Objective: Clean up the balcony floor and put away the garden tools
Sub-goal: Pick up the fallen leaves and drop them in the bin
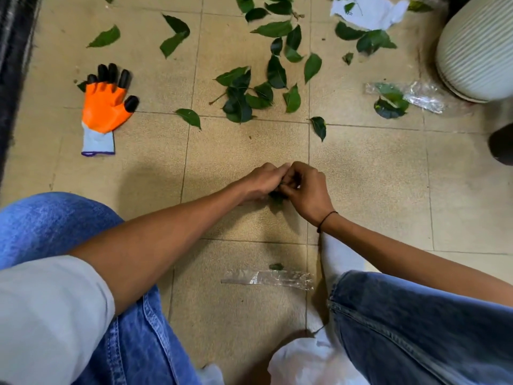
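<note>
My left hand (263, 180) and my right hand (306, 190) meet low over the beige tiled floor (374, 176), fingers curled together round dark green leaves (276, 198) that mostly hide between them. Several loose green leaves (241, 98) lie scattered on the tiles beyond my hands. An orange garden glove (104, 109) with black claw fingertips and a grey cuff lies flat at the left. A small leaf scrap (276, 266) rests near my knees.
A ribbed white pot (474, 48) stands at the right. Clear plastic wrappers lie by the pot (413, 97) and between my knees (270, 279). A white cloth-like piece (366, 12) sits at the top. A dark mat edge (14, 65) runs along the left.
</note>
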